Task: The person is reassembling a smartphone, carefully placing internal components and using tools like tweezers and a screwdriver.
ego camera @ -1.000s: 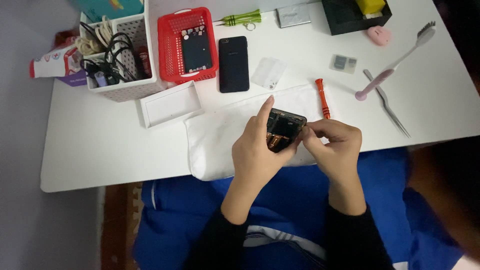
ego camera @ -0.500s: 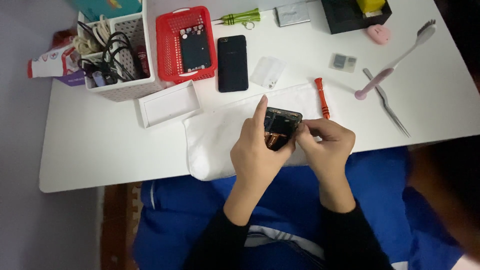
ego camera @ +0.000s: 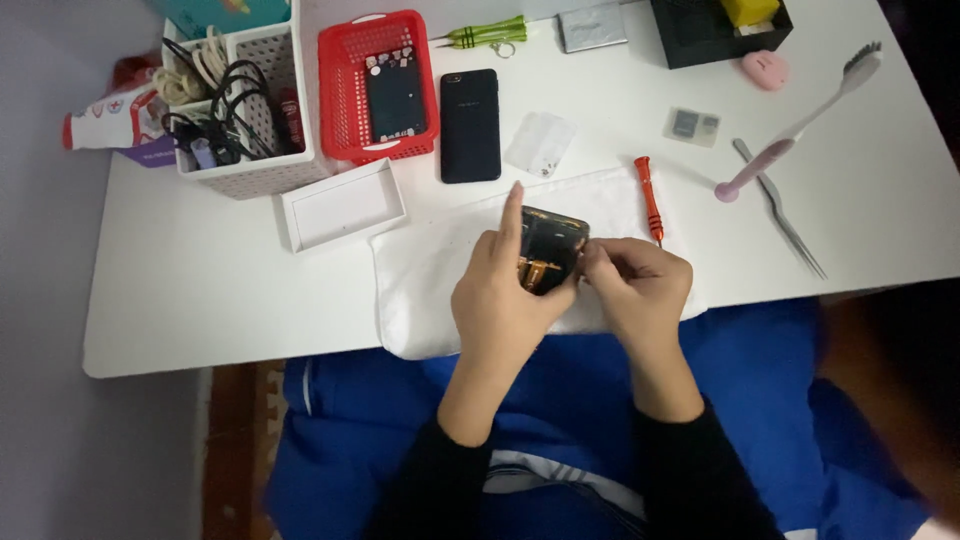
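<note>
Two hands: both grip one opened phone (ego camera: 551,250).
Left hand (ego camera: 505,300): wraps the phone's left edge, forefinger straight.
Right hand (ego camera: 635,285): pinches its right edge.
Phone: above the white cloth (ego camera: 440,270), near bench (ego camera: 220,300) edge.
Screwdriver (ego camera: 650,200): just right.

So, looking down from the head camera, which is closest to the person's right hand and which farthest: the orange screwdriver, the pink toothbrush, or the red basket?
From the right hand:
1. Orange screwdriver, just above it on the white cloth.
2. Pink toothbrush, farther off to the upper right.
3. Red basket, farthest, across at the upper left.
</note>
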